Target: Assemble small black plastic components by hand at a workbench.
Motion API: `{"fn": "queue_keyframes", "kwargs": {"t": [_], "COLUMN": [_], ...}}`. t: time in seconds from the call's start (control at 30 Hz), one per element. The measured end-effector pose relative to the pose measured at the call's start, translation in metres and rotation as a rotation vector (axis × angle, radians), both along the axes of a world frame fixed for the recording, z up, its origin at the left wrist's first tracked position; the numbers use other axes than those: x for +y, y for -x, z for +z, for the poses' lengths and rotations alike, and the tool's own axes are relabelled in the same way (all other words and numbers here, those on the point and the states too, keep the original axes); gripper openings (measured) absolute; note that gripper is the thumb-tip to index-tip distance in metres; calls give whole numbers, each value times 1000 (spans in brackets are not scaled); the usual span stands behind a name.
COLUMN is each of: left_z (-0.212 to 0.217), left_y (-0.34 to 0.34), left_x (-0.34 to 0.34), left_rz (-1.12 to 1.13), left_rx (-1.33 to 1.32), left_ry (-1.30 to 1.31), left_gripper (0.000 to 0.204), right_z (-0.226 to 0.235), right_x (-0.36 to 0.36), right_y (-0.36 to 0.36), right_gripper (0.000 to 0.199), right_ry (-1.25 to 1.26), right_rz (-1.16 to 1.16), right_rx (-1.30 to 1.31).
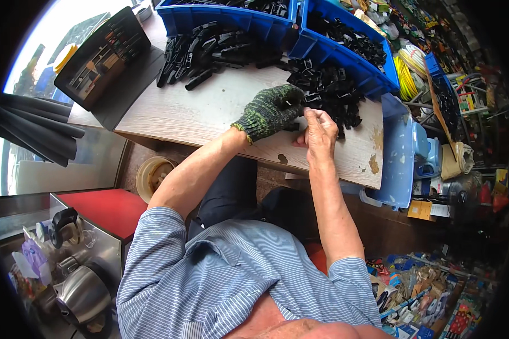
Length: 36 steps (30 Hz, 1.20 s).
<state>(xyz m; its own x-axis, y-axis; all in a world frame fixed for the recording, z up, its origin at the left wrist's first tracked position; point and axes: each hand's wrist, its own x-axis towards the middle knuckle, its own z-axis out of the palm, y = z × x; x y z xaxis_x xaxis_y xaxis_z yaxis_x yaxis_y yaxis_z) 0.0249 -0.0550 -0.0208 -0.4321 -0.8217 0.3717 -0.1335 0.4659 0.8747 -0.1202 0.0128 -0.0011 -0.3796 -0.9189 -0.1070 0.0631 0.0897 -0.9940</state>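
Note:
My left hand (272,111), in a dark green and black knitted glove, is curled closed above the near part of the table. What it grips is hidden by the glove and too small to make out. My bare right hand (318,134) meets it from the right, thumb and forefinger pinched together at the glove's fingertips; whatever lies between them does not show clearly. Just beyond both hands spreads a pile of black plastic clips (328,90). Farther left on the tabletop lies another heap of long black plastic parts (209,48).
Blue bins (345,53) of black parts line the table's (192,110) far edge. A tablet (104,59) leans at left. Right of the table are a translucent blue tub (395,164) and yellow cable coils (406,79). A bucket (152,178) and steel kettle (85,291) sit at lower left.

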Motion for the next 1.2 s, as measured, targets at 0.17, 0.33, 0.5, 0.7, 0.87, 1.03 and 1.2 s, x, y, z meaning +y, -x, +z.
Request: {"fn": "queue_keyframes", "kwargs": {"t": [0.17,0.33,0.5,0.7,0.87,1.03,1.2], "left_z": [9,21,12,17,13,17,11], "left_y": [-2,0,1,-6,-9,-20,-116], "left_x": [3,13,11,12,14,17,0], "left_rz": [-43,-75,-21,-70,-105,99,884], "left_rx": [-58,-112,-206,-178,-166,-229,-309], "left_ry": [-123,-102,183,305,351,535,499], "left_gripper": [32,34,27,26,30,25,21], "right_z": [-4,-13,-16,-12,-5,-1,-2], "right_x": [0,0,0,0,6,11,12], "right_y": [-1,6,7,8,8,5,0], "right_gripper": [22,22,21,31,40,40,42], "right_ry": [-4,21,73,37,-8,-54,18], "right_rz": [-59,-84,-55,14,186,142,70], "right_rx": [-26,-16,-25,77,-7,14,-127]}}
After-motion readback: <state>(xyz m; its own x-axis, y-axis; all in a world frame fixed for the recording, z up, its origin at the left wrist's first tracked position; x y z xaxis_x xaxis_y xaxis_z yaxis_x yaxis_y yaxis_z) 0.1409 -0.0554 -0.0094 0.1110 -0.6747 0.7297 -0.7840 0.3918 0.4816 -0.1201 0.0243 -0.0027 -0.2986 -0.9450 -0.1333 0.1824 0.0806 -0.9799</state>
